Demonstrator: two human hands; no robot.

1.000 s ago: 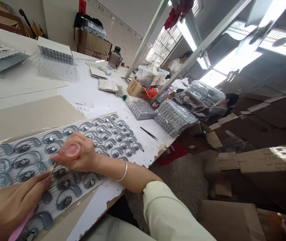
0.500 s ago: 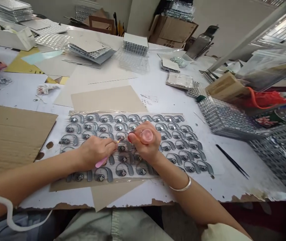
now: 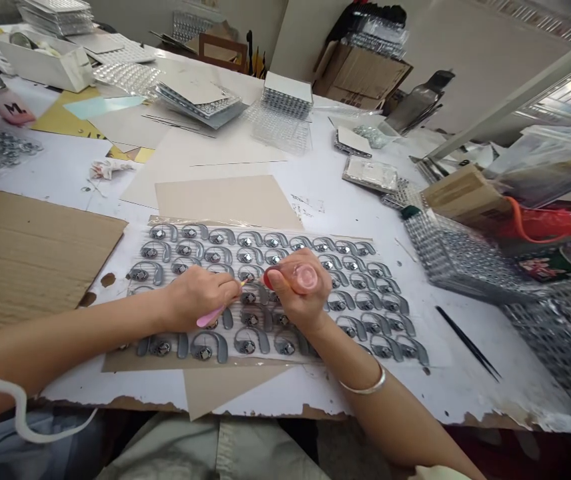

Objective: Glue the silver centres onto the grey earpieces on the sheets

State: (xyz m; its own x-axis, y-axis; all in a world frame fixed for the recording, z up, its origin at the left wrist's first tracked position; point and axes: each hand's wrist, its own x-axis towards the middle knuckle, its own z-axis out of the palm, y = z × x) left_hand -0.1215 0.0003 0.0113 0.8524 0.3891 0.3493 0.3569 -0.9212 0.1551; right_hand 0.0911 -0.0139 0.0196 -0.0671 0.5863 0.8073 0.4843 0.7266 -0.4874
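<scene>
My left hand (image 3: 200, 297) is closed around a thin tool with a pink handle (image 3: 210, 317) and a small yellowish tip, perhaps a brush. That tip points at a grey hook-shaped part (image 3: 249, 275) near the middle of the rows. In my right hand (image 3: 301, 303) is a translucent pinkish squeeze bottle (image 3: 306, 277), tilted with its red end toward the tool's tip. Several rows of these grey curved parts, each with a shiny metallic round piece, lie on a clear-film-covered sheet (image 3: 265, 357) beneath both hands. My hands cover some of them.
Black tweezers (image 3: 468, 343) lie to the right, near stacked plastic trays (image 3: 465, 257). Corrugated cardboard (image 3: 30, 260) lies at the left and a beige sheet (image 3: 230, 197) beyond the rows. Crumpled tissue (image 3: 110, 169) and more stacked sheets (image 3: 198, 97) sit farther back.
The view has shifted slightly, so most things appear a little farther right. Both hands keep their grips, with the tool's tip and the bottle's red end still close together over the parts.
</scene>
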